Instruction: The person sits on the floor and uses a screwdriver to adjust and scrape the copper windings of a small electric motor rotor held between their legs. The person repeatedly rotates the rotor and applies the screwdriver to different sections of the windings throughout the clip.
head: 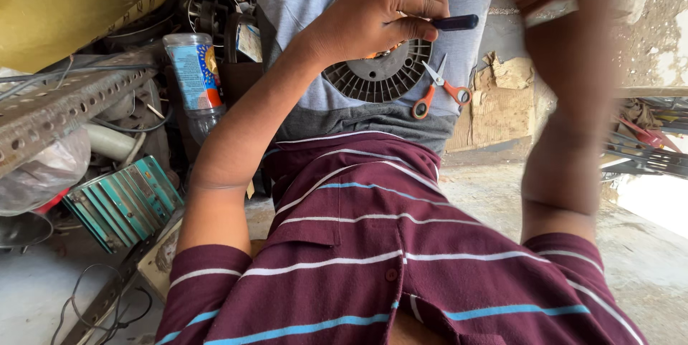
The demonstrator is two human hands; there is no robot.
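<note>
While left hand (380,12) pinches black tool (453,22) | right hand (566,22) blurred

Around you lies a pale concrete floor (648,266) in daylight, a perforated metal angle bar (64,105) and tangled scrap at one side, torn cardboard (502,105) beyond.
</note>
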